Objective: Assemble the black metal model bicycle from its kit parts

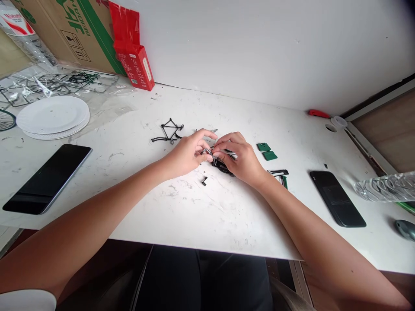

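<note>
Over the middle of the table, my left hand (186, 156) and my right hand (241, 159) nearly meet at the fingertips. Both pinch a small black-and-silver plastic model part (223, 167), its far side covered by my right fingers. A curved silvery piece (206, 151) of it shows at my left fingertips; whether it is attached or separate I cannot tell. Just below lies a tiny black L-shaped piece (204, 181). Left of my left hand rests a black miniature bicycle frame (170, 129). Two dark green flat pieces (267, 151) lie beyond my right hand, and black-and-green parts (281, 175) sit beside its wrist.
White paper plates (53, 114) and plastic part frames (58, 84) are at the left, before a cardboard box (74, 34) and red packet (138, 65). One phone (48, 179) lies left, another phone (337, 198) right, near a clear bottle (385, 188) and mouse (405, 229).
</note>
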Demonstrator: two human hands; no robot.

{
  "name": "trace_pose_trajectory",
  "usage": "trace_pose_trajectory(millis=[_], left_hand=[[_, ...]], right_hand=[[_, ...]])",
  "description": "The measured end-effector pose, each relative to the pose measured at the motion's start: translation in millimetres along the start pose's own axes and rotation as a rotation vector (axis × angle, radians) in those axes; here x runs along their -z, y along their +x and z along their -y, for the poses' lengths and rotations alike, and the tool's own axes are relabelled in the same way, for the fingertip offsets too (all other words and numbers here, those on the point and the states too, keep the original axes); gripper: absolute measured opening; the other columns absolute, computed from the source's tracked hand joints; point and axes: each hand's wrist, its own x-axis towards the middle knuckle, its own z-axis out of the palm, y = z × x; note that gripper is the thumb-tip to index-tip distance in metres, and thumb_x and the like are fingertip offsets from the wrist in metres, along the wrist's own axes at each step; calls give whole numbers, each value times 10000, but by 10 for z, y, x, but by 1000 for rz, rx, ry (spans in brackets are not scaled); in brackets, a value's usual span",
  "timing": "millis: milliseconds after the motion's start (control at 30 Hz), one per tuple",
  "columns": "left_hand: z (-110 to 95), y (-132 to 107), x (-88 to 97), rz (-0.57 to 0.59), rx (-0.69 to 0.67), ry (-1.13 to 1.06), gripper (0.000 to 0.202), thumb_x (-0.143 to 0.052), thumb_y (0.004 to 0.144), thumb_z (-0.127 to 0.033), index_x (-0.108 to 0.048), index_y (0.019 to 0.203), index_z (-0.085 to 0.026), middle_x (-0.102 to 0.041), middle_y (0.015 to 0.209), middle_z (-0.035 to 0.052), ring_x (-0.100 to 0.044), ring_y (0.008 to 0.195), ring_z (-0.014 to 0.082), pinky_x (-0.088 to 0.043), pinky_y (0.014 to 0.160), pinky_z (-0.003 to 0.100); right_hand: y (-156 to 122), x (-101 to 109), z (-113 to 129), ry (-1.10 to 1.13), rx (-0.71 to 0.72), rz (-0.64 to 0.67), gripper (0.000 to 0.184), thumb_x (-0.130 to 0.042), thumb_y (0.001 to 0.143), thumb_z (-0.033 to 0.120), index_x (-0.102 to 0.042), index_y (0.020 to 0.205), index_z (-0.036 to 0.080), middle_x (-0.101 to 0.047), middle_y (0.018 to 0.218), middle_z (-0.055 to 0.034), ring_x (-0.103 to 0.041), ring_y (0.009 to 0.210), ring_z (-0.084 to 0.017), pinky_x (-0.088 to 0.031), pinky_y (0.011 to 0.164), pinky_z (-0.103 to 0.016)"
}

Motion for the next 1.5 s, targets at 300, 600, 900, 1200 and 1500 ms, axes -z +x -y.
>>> trace_pose_trajectory(millis=[300,600,900,1200,1500], left_hand=[[-9,-3,19,-8,6,-27,411,-741,979,-210,-609,1362,-278,-784,1064,27,-815,941,204,-589,869,366],[45,5,27,1,11,-39,412,-743,976,-230,-610,1364,-268,-782,1058,46,-816,943,213,-609,849,366],[31,-7,6,-14,-9,-43,406,-750,978,-242,-618,1360,-271,-780,1046,40,-812,945,213,-611,915,399],[9,-21,-16,-11,-1,-49,403,-728,990,-209,-619,1371,-277,-774,1022,25,-816,960,211,-618,945,407],[37,-9,-17,-23,-12,-26,401,-751,986,-258,-625,1366,-274,-776,1024,33,-812,934,219,-626,907,410]], right_hand=[[5,-13,56,10,-4,-58,108,-735,1031,216,-823,1020,278,-784,1112,-81,-693,1092,-293,-597,923,-515],[-9,-39,35,39,-60,-6,102,-727,1041,250,-820,1049,290,-774,1142,-82,-689,1124,-305,-593,957,-541],[-7,-36,25,42,-55,-12,114,-691,1057,222,-791,1019,263,-771,1122,-91,-687,1100,-294,-585,950,-523],[-2,-37,19,38,-44,-24,149,-661,1075,250,-766,970,271,-779,1092,-84,-686,1083,-294,-570,972,-531],[-1,-38,26,61,-76,-7,94,-704,1042,233,-784,1004,265,-777,1107,-89,-682,1094,-301,-578,967,-539]])
